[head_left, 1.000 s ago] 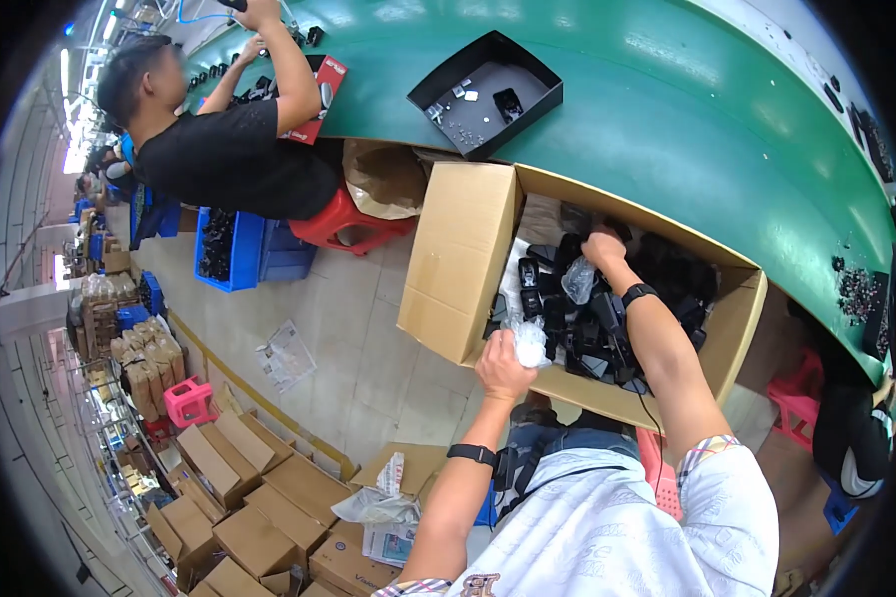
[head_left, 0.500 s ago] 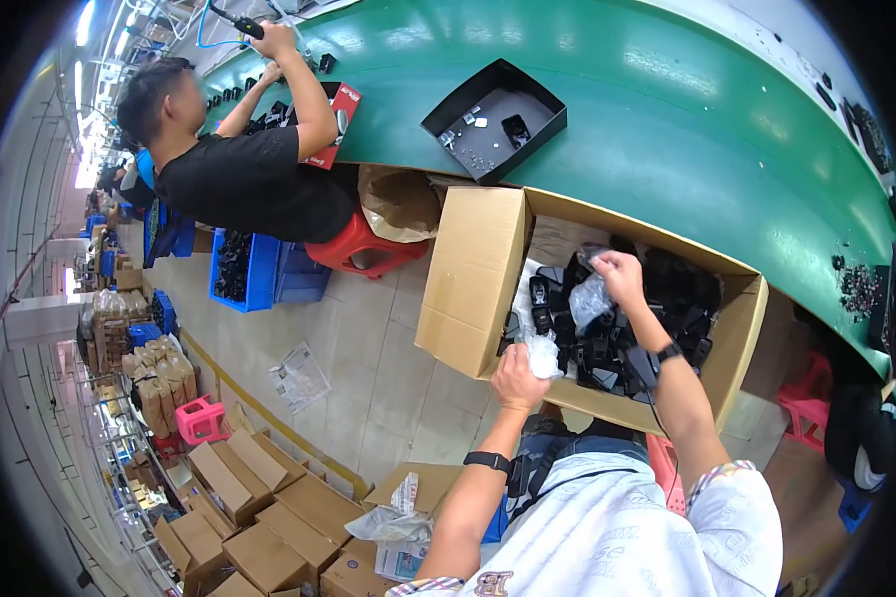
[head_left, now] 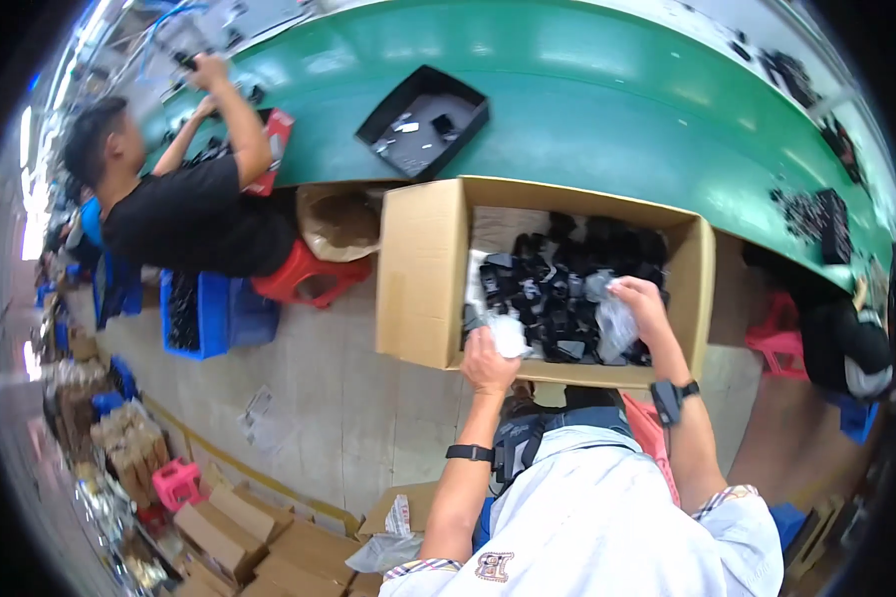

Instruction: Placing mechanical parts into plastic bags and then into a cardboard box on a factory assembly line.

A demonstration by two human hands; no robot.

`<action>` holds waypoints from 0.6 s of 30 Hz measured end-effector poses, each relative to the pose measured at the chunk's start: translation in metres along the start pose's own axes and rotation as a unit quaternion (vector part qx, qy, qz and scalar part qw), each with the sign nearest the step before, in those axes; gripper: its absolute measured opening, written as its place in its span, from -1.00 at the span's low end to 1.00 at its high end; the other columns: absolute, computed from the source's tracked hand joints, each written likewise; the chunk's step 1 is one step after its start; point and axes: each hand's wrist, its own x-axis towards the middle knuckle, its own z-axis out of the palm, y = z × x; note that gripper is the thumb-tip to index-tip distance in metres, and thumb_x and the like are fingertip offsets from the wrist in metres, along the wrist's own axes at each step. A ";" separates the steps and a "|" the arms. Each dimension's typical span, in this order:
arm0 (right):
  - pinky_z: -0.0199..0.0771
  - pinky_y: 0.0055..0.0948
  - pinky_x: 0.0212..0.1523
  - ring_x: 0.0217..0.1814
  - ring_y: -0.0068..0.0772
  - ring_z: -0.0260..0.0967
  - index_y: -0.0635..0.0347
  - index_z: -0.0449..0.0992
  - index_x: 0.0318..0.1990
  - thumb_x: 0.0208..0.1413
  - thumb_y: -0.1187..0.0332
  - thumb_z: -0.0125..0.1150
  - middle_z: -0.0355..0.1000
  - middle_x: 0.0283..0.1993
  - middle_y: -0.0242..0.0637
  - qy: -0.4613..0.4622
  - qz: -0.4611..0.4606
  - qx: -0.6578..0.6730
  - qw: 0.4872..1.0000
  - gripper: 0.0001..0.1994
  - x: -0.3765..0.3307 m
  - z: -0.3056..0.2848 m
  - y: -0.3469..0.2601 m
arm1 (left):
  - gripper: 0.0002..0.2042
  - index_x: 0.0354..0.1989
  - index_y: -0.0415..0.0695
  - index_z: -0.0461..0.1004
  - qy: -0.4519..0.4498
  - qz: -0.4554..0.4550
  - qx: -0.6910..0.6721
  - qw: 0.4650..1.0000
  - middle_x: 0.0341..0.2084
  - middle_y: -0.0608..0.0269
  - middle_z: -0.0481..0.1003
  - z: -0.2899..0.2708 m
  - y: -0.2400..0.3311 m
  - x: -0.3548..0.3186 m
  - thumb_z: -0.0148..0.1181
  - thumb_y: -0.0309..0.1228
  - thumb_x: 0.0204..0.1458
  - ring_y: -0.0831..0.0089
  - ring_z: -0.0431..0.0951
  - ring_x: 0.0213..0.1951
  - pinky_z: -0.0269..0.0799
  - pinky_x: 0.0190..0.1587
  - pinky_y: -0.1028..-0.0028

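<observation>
An open cardboard box [head_left: 423, 274] stands in front of me, with many black plastic parts [head_left: 560, 284] piled in it. At its near left corner, my left hand [head_left: 488, 360] is closed on a crumpled white plastic bag [head_left: 509, 336]. Over the right half of the pile, my right hand [head_left: 643, 306] pinches a clear plastic bag [head_left: 617, 330], which hangs down in front of the black parts. Whether that bag has anything inside I cannot tell.
Behind the box runs a long green workbench [head_left: 577, 119] bearing a black tray [head_left: 378, 139] with small parts. A co-worker in a black shirt [head_left: 194, 214] sits at left on a red stool [head_left: 309, 279]. Blue bins [head_left: 204, 328] stand beside it; cardboard cartons [head_left: 299, 557] lie at lower left.
My right hand has drawn the clear bag nearer to me and to the box's right side. My left hand keeps its white bag at the near left corner. The whole view has turned.
</observation>
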 end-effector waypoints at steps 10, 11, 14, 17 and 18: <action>0.22 -0.66 -0.31 -0.38 -0.74 0.27 0.27 0.61 -0.32 0.06 0.35 0.27 0.49 -0.38 -0.48 -0.182 -0.030 0.046 0.982 -0.85 -0.068 -0.003 -0.056 | -0.52 0.13 -0.28 0.37 -0.202 -0.091 -0.548 0.807 0.07 0.21 0.46 -0.007 -0.029 -0.009 0.19 -0.46 -0.02 0.44 0.50 -0.03 0.40 0.02 0.34; 0.25 -0.63 -0.33 -0.39 -0.73 0.29 0.29 0.62 -0.35 0.06 0.34 0.27 0.49 -0.42 -0.48 -0.182 -0.032 -0.028 0.982 -0.83 -0.081 -0.004 -0.076 | -0.36 0.28 -0.26 0.22 -0.205 -0.050 -0.631 0.746 0.22 0.19 0.31 -0.012 -0.013 0.002 0.22 -0.43 -0.05 0.44 0.38 0.13 0.29 0.15 0.38; 0.28 -0.57 -0.42 -0.47 -0.67 0.31 0.31 0.61 -0.39 -0.01 0.33 0.30 0.47 -0.54 -0.41 -0.235 -0.111 -0.211 0.942 -0.81 -0.099 -0.016 -0.107 | -0.19 0.41 -0.23 -0.01 -0.251 0.003 -0.682 0.687 0.34 0.20 0.11 -0.017 0.026 0.007 0.23 -0.40 -0.07 0.45 0.24 0.24 0.20 0.24 0.39; 0.39 -0.43 -0.37 -0.45 -0.38 0.42 0.36 0.58 -0.38 -0.07 0.34 0.28 0.50 -0.48 -0.19 -0.286 -0.217 -0.286 0.889 -0.79 -0.114 -0.025 -0.124 | -0.13 0.41 -0.21 -0.02 -0.423 -0.079 -0.779 0.456 0.33 0.24 0.15 -0.020 0.059 -0.006 0.30 -0.41 -0.12 0.37 0.30 0.20 0.24 0.23 0.37; 0.42 -0.37 -0.35 -0.43 -0.27 0.45 0.33 0.58 -0.37 -0.08 0.33 0.26 0.51 -0.47 -0.15 -0.309 -0.228 -0.302 0.873 -0.79 -0.117 -0.030 -0.127 | -0.21 0.34 -0.22 0.12 -0.464 -0.067 -0.727 0.502 0.26 0.23 0.26 -0.003 0.060 -0.014 0.32 -0.42 -0.14 0.35 0.35 0.17 0.26 0.22 0.37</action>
